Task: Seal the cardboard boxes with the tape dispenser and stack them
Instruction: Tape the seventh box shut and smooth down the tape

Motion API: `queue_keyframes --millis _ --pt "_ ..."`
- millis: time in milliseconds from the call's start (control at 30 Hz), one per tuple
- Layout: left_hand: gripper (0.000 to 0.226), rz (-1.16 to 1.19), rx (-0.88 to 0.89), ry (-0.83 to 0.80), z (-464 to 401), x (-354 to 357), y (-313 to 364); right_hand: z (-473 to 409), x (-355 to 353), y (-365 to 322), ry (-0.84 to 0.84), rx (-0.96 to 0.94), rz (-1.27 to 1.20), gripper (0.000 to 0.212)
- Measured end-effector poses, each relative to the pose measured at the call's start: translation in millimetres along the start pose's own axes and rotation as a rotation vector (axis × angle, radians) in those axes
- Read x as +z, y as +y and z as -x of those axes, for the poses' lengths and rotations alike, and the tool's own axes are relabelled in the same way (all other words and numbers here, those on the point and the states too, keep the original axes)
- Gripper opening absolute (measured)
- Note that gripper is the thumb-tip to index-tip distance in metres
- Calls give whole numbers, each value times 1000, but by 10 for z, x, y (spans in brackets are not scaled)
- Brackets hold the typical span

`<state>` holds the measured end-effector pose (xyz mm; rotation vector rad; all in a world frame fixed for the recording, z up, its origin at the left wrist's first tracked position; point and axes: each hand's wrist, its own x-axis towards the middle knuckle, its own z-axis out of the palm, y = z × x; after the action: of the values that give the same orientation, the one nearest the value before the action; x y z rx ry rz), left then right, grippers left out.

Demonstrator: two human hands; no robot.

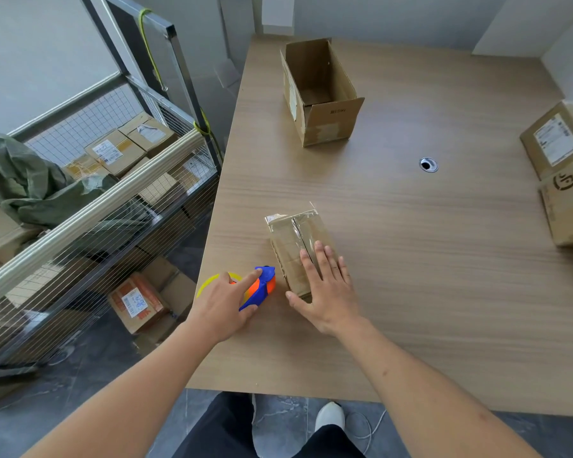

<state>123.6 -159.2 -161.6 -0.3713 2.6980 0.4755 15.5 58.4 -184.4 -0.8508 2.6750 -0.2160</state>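
Observation:
A small cardboard box [293, 236] with clear tape along its top seam lies near the table's front left. My right hand [325, 285] presses flat on its near end, fingers straight. Just left of the box, my left hand [225, 302] grips a blue and orange tape dispenser [260, 287] with a yellow tape roll, its head touching the table beside the box's near corner. An open, empty cardboard box [321, 94] stands at the table's far side. Two sealed boxes [563, 180] sit at the right edge, one upon the other.
The wooden table [411, 259] has a round cable hole [428, 164] in its middle. A wire-mesh cart [113, 180] full of parcels and a green sack stands left of the table. More parcels lie on the floor beneath it.

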Motion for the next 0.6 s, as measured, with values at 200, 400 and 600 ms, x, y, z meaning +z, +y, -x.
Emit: queue_keyframes --millis 200,400,600 --pt "81 27 3 -3 -66 121 77 -22 153 -166 108 78 93 89" --pt "53 -204 63 153 -87 -50 95 -56 256 -220 149 113 190 99" --pt "46 -45 196 220 -223 37 -2 -1 55 -238 21 108 147 128"
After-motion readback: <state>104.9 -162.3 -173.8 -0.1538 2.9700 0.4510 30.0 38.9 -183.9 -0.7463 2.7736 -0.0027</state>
